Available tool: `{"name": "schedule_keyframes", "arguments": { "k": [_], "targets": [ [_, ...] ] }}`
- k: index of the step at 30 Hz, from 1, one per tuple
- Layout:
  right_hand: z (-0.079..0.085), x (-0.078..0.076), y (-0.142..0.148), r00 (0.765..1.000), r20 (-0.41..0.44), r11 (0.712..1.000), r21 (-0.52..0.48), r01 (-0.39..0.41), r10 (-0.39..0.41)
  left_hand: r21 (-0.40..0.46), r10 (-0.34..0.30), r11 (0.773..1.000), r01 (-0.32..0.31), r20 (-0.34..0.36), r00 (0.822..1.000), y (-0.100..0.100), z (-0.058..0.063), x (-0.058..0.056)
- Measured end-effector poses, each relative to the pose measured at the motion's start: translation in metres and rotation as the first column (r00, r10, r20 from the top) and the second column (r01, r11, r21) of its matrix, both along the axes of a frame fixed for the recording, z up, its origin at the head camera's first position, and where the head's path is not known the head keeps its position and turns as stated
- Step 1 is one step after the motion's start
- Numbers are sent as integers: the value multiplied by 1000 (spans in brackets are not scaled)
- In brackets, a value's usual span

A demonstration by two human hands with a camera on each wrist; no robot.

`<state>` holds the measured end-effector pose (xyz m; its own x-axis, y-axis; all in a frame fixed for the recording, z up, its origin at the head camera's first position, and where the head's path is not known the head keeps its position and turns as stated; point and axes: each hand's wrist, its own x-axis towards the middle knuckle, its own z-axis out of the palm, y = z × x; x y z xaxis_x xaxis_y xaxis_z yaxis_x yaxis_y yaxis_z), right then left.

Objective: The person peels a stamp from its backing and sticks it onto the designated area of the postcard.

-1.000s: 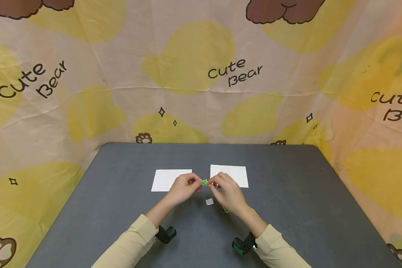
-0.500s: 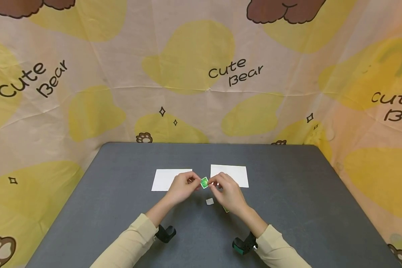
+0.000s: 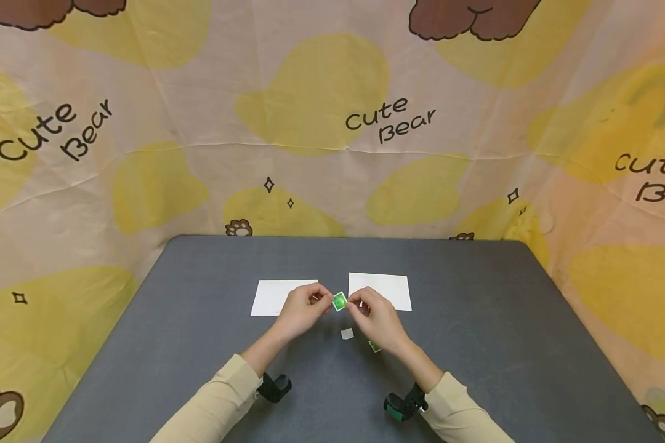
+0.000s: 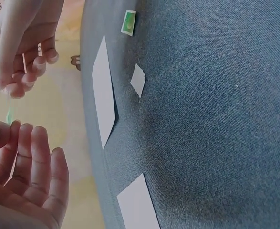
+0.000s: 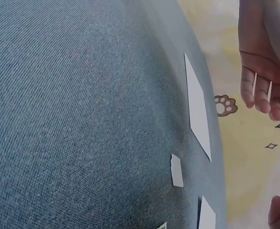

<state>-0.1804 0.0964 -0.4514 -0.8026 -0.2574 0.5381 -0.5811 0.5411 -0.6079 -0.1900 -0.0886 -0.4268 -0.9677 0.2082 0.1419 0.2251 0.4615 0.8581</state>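
Green square sticker [image 3: 339, 301]: thin, glossy, pinched at opposite corners by left hand [image 3: 302, 311] and right hand [image 3: 375, 319]; printed design illegible. Held above grey woven tabletop [image 3: 476, 320]; second green piece [image 3: 374, 346] nearer than sticker, half hidden under right hand.

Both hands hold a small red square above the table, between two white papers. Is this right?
Not quite: the small square is green, not red, as the head view shows. The left hand and right hand do pinch it above the table, between the two white papers.
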Motion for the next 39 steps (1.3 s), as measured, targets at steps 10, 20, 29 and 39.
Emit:
{"name": "schedule_keyframes", "arguments": {
  "k": [10,20,29,39],
  "targets": [
    [2,-3,-1,997,-67,999,-5,37,-37,-50,-63,997,65,27,998,0,-3,2],
    [6,-4,-1,999,-6,999,25,47,-47,-71,-137,987,141,61,989,2,-6,4],
    [4,-3,-1,998,-55,990,136,46,-39,-63,-134,989,137,38,990,1,-3,4],
    [4,-2,-2,998,-60,983,180,40,-30,-73,-121,990,122,21,992,2,-1,5]
  ]
}}
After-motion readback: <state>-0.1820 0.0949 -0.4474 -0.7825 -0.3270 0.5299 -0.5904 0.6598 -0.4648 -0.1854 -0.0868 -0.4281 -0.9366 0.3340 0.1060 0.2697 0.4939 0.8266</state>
